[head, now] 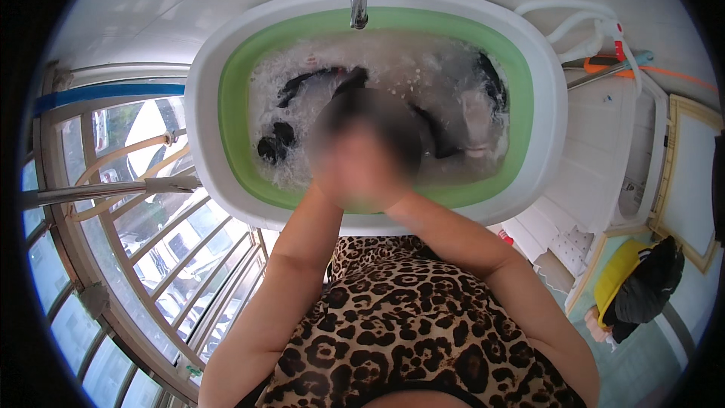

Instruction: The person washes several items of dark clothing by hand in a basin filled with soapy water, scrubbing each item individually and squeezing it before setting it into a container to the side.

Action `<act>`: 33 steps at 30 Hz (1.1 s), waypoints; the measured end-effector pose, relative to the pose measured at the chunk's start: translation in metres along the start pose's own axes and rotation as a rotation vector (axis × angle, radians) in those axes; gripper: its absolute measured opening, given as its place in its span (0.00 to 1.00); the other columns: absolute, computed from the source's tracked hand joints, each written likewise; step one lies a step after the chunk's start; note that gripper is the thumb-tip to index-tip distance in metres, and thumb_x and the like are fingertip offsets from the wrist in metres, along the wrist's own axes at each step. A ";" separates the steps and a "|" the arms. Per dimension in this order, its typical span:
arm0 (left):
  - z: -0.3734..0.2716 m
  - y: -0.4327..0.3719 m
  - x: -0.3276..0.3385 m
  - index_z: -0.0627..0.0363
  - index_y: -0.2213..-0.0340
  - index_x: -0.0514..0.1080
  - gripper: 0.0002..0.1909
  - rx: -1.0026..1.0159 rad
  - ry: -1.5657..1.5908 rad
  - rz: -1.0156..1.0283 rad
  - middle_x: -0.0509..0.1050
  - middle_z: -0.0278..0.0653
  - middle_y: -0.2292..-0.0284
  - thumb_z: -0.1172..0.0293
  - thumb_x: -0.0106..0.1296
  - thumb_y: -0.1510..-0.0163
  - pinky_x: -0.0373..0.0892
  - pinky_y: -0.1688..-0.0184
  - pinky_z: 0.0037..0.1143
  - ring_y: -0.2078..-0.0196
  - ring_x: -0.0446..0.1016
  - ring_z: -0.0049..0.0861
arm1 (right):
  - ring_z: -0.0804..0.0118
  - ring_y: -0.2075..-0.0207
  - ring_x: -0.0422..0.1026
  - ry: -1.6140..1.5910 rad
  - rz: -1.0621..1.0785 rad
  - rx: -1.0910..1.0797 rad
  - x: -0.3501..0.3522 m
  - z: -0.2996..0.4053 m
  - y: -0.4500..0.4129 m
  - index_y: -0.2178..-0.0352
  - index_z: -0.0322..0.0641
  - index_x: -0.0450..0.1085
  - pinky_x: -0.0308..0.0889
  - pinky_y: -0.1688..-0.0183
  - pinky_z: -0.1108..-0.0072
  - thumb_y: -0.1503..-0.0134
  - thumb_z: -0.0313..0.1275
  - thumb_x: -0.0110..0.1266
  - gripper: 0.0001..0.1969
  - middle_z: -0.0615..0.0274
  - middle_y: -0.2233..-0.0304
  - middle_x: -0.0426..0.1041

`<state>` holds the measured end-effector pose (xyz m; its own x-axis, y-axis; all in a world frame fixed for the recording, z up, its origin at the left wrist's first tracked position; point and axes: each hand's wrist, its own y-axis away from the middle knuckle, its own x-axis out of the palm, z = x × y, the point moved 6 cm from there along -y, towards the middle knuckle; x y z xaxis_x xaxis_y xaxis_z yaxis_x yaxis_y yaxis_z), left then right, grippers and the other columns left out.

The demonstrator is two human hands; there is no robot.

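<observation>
Both my forearms reach forward over the near rim of a white and green plastic basin (376, 223). My left hand (338, 164) and my right hand (378, 164) are close together near the basin's front middle, inside a blurred patch. Dark cloth seems to lie at them, but the blur hides the fingers and any grip. Cloudy, rippling water (396, 56) fills much of the basin. Dark fabric (276, 141) floats at the left, with more dark fabric (493, 82) at the far right. A pale shape (477, 119) shows under the water at the right.
A chrome faucet (358, 0) hangs over the basin's far edge. At the left are a metal pole (113, 191) and a barred window (187, 272). White hoses (572, 17) and a white washing machine (600, 124) stand right. A yellow container (617, 277) holds dark items lower right.
</observation>
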<state>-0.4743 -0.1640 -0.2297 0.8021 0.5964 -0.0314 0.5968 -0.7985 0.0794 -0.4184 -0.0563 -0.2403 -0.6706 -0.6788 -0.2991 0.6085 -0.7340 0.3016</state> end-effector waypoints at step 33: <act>0.044 -0.004 0.019 0.63 0.63 0.63 0.28 -0.333 -0.296 0.109 0.70 0.45 0.70 0.65 0.57 0.67 0.63 0.62 0.23 0.66 0.69 0.30 | 0.67 0.63 0.64 -0.927 0.114 0.203 -0.041 0.011 -0.022 0.61 0.35 0.60 0.60 0.60 0.76 0.58 0.25 0.51 0.20 0.61 0.66 0.66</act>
<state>-0.4608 -0.1534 -0.2744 0.8604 0.4225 -0.2850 0.5080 -0.7561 0.4127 -0.4083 -0.0120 -0.2247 -0.7340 -0.3960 0.5518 0.6643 -0.5878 0.4617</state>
